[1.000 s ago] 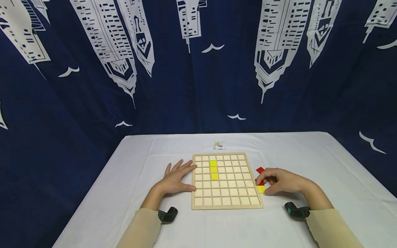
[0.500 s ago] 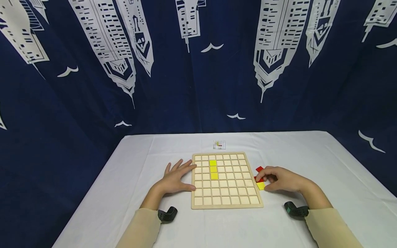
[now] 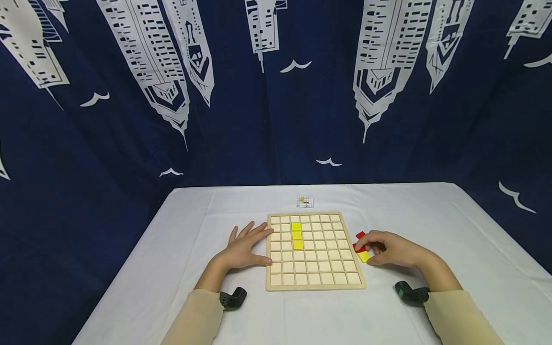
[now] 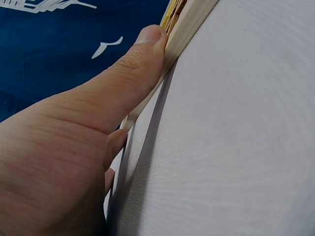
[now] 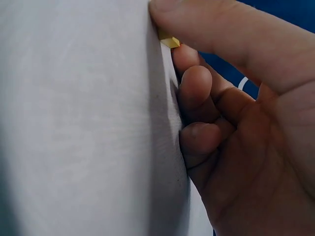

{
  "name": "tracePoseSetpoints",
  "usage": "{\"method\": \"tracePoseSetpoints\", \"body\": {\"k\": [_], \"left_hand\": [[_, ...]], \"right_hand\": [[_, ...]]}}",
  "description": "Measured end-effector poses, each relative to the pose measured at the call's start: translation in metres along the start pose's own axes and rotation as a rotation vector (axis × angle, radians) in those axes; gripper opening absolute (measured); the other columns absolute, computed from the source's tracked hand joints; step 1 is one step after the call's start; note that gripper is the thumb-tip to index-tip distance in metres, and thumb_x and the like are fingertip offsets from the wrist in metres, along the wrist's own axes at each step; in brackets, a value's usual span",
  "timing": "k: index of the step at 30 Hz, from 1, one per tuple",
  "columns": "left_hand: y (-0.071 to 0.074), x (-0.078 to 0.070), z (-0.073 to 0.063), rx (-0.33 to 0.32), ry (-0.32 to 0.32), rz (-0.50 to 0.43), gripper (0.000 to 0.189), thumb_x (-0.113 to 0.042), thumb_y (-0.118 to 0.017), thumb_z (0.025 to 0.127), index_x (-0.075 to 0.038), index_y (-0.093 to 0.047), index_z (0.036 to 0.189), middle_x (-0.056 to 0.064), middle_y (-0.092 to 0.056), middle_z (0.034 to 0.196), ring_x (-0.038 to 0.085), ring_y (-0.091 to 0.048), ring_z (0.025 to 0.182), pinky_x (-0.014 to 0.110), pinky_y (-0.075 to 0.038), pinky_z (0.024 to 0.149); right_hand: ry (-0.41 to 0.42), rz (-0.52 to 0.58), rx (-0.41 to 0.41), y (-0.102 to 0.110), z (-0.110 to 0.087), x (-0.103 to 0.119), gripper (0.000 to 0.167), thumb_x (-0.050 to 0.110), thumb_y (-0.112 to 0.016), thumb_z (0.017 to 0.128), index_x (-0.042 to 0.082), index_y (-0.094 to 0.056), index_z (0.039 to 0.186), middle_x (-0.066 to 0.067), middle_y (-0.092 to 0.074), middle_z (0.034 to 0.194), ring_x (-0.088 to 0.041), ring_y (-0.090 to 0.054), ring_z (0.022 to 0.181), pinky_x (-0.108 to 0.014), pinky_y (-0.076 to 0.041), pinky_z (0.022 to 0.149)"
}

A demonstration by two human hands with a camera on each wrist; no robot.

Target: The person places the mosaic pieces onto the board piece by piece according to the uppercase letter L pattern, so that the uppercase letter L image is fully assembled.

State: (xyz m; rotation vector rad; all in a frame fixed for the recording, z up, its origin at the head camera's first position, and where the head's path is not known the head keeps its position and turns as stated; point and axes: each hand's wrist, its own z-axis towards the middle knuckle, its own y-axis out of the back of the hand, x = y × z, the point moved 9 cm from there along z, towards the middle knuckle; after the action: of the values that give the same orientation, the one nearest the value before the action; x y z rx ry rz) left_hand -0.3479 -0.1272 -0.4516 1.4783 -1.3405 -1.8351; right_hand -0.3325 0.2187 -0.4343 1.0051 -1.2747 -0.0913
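Note:
The wooden grid board (image 3: 316, 289) lies flat on the table with three yellow tiles (image 3: 297, 235) in a column of its cells. My left hand (image 3: 241, 250) rests at the board's left edge, fingers spread; the left wrist view shows its thumb (image 4: 142, 59) against the rim. Beside the board's right edge, my right hand (image 3: 394, 249) has curled fingers over loose tiles. Its index fingertip lies on a red tile (image 3: 360, 249), and its thumb touches a yellow tile (image 3: 364, 257). In the right wrist view this yellow tile (image 5: 170, 40) shows between thumb and fingers.
Another red tile (image 3: 360, 235) lies just beyond the right fingers. A small card printed with a coloured grid (image 3: 305, 201) lies behind the board. A white cloth covers the table (image 3: 215, 206), and a dark blue patterned curtain (image 3: 276, 120) hangs behind it.
Under the right fingers, the loose yellow tile has turned and slid slightly away from me, and the red tile beside it has shifted a little. The left hand and board stay put.

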Motion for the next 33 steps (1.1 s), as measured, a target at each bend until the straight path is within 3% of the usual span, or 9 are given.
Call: {"method": "tracePoseSetpoints", "body": {"k": [15,22,33], "left_hand": [[0.001,-0.002,0.001,0.005,-0.002,0.002,0.088,-0.057,-0.08,0.075,-0.034,-0.042,0.152,-0.006,-0.024,0.167,0.03,-0.005,0.158,0.064,0.012,0.122],[0.0,0.001,0.003,0.0,0.001,0.002,0.089,-0.057,-0.08,0.075,-0.034,-0.042,0.152,-0.005,-0.025,0.167,0.03,-0.006,0.158,0.064,0.011,0.122],[0.0,0.001,0.002,-0.001,0.008,-0.002,0.089,-0.057,-0.081,0.074,-0.035,-0.043,0.151,-0.004,-0.025,0.167,0.031,-0.006,0.158,0.064,0.011,0.122]], "right_hand": [[0.0,-0.007,0.023,0.001,-0.001,0.003,0.033,0.015,-0.08,0.083,0.015,-0.069,0.114,-0.007,-0.056,0.092,-0.008,-0.047,0.072,-0.022,-0.039,0.059],[-0.032,-0.055,-0.02,0.005,0.004,0.007,0.026,0.017,-0.079,0.085,0.014,-0.07,0.109,-0.005,-0.059,0.092,-0.006,-0.049,0.078,-0.019,-0.043,0.065],[0.052,-0.06,-0.093,0.002,0.017,0.029,0.026,0.016,-0.079,0.085,0.011,-0.071,0.109,-0.004,-0.06,0.091,-0.007,-0.049,0.078,-0.02,-0.043,0.065]]}}
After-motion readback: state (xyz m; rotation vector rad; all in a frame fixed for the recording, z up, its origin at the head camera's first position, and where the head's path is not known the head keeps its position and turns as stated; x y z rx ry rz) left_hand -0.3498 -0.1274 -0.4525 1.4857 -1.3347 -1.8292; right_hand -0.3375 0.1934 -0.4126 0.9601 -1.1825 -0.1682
